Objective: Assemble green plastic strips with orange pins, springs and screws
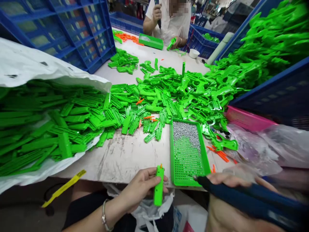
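My left hand [145, 183] grips a green plastic toy gun slide [158, 190] with a bit of orange at its top end, in front of the table edge. My right hand [227, 199] is wrapped round a dark blue electric screwdriver [256, 199]. The driver's tip is over the near end of a green perforated tray [172, 151]. Small silvery screws [185, 130] are heaped at the tray's far end. Beyond lie many loose green slides [130, 120] and green toy gun bodies [200, 87], with a few small orange parts [148, 117] among them.
A white sack [48, 66] spills green slides at left, beside a blue crate [79, 35]. Another blue crate [270, 77] pours gun bodies in from the right. A pink bin [248, 119] and clear plastic bags [285, 145] lie below it. Opposite, a co-worker [166, 25] holds a driver.
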The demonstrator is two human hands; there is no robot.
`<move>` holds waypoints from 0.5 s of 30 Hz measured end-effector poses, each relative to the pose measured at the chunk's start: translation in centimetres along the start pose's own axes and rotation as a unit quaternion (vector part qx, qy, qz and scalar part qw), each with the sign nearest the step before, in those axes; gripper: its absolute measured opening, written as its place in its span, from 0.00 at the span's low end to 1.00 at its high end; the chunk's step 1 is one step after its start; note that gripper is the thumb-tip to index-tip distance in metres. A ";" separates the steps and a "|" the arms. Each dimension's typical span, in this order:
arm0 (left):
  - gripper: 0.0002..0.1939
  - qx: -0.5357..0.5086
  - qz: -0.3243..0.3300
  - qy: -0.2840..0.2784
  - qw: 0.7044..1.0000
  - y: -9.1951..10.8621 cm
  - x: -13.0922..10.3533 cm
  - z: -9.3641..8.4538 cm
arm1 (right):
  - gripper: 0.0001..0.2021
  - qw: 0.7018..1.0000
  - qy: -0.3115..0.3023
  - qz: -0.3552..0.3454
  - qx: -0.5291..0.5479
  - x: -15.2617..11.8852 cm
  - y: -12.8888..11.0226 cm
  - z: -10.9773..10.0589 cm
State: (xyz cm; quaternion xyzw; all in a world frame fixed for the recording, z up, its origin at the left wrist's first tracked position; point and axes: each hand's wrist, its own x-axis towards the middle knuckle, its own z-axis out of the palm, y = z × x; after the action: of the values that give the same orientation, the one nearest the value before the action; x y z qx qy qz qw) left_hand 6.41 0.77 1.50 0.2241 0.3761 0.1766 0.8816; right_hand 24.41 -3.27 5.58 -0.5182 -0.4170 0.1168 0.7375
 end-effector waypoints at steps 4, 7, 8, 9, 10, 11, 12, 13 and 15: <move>0.13 0.020 0.002 -0.002 1.000 0.0 0.0 0.2 | 0.27 0.996 0.023 -0.079 0.031 0.5 2.5 4.0; 0.14 0.021 0.002 -0.004 1.000 0.0 0.0 0.1 | 0.25 0.996 0.020 -0.059 0.064 0.9 3.7 5.0; 0.14 0.020 0.002 -0.004 1.000 0.0 0.1 0.1 | 0.24 0.996 0.022 -0.048 0.073 1.0 3.9 5.0; 0.13 0.020 0.000 -0.004 1.000 0.0 0.1 0.1 | 0.24 0.996 0.024 -0.040 0.079 1.0 4.0 4.9; 0.13 0.020 -0.002 -0.004 1.000 0.0 0.1 0.0 | 0.24 0.996 0.023 -0.032 0.083 1.0 4.1 4.8; 0.13 0.021 -0.003 -0.006 1.000 0.0 0.2 0.1 | 0.24 0.996 0.022 -0.029 0.081 1.0 4.2 4.7; 0.12 0.023 -0.005 -0.008 1.000 0.0 0.3 0.1 | 0.25 0.996 0.021 -0.028 0.077 0.9 4.4 4.6; 0.12 0.024 -0.005 -0.009 1.000 0.1 0.4 0.1 | 0.25 0.997 0.021 -0.029 0.071 0.8 4.5 4.5; 0.13 0.022 -0.007 -0.008 1.000 0.1 0.5 0.1 | 0.26 0.997 0.020 -0.031 0.068 0.7 5.0 4.5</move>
State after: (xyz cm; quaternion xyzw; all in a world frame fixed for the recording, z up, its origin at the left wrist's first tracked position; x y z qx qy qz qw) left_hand 6.76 1.04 1.33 0.2426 0.3740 0.1602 0.8807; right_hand 22.84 2.30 2.16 -0.4560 -0.4095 0.1118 0.7822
